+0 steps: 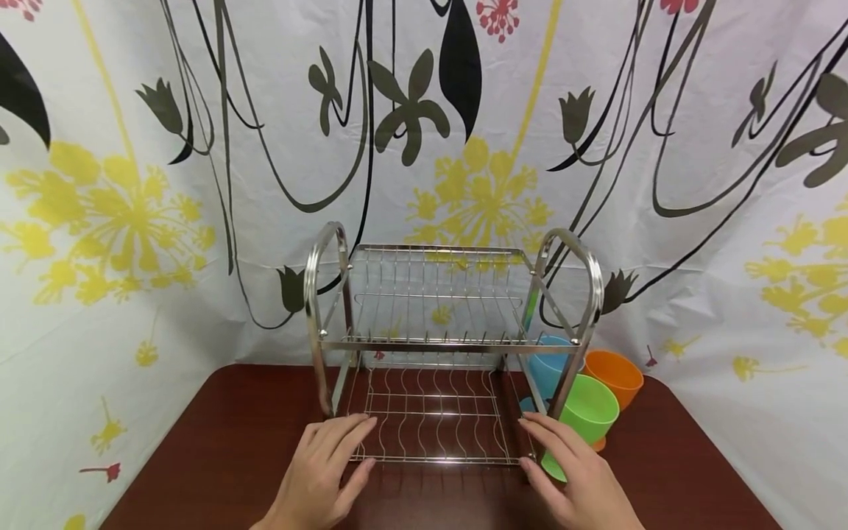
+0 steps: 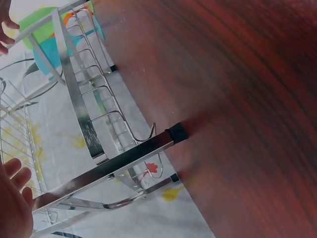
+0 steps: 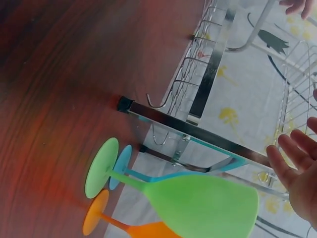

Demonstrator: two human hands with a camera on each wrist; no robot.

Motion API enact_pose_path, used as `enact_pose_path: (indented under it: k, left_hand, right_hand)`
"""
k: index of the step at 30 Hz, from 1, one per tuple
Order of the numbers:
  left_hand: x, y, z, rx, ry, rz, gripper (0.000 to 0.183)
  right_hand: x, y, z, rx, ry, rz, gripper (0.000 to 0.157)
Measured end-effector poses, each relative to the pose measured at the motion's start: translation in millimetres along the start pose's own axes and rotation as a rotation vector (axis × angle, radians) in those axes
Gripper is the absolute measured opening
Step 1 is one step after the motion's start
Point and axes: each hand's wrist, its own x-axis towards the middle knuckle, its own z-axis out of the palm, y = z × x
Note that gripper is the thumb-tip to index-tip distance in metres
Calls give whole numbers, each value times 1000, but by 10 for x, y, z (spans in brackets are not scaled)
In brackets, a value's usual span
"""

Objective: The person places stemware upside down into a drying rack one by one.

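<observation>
A two-tier metal dish rack (image 1: 447,347) stands upright on the table with nothing on its tiers. Just in front of its left side is my left hand (image 1: 318,471), fingers extended and thumb apart, holding nothing. My right hand (image 1: 583,471) mirrors it at the right side, its fingers also loosely straight and overlapping the rack's front corner in the head view. From the left wrist, the left hand (image 2: 15,203) shows beside a front post of the rack. The right wrist view has the right hand (image 3: 297,173) beside the other post, palm partly visible.
Right of the rack stand a green goblet (image 1: 588,408), an orange goblet (image 1: 612,375) and a blue goblet (image 1: 548,372), the blue one partly behind the rack's post. A dark red-brown wooden table (image 1: 218,442) bears everything. Flower-patterned white cloth (image 1: 265,184) hangs behind and at both sides.
</observation>
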Motion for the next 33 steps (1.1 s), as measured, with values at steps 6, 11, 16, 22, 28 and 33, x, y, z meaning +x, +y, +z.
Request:
enact_pose_path:
  k: [6,11,16,22,28,33]
  left_hand:
    - [6,-7,5,7,36,-44,41]
    - [66,-10,14,10,90,-71,41]
    - [133,-27,4,13,150,-94,40]
    - [143,-48,0,12,225,-117,41]
    - [141,-69,-10,27,324,-185,41]
    - [211,-108,-11,-15,417,-226,44]
  right_hand:
    - [-11,33,-30,26,70,62,57]
    - [21,52,-62,118,98,158,53]
    - [25,60,-96,225,141,181,48]
    - [-6,90,-124,206,172,208,44]
    - [-39,156,-109,158,226,230,44]
    - [-41,220,-121,97,269,259,46]
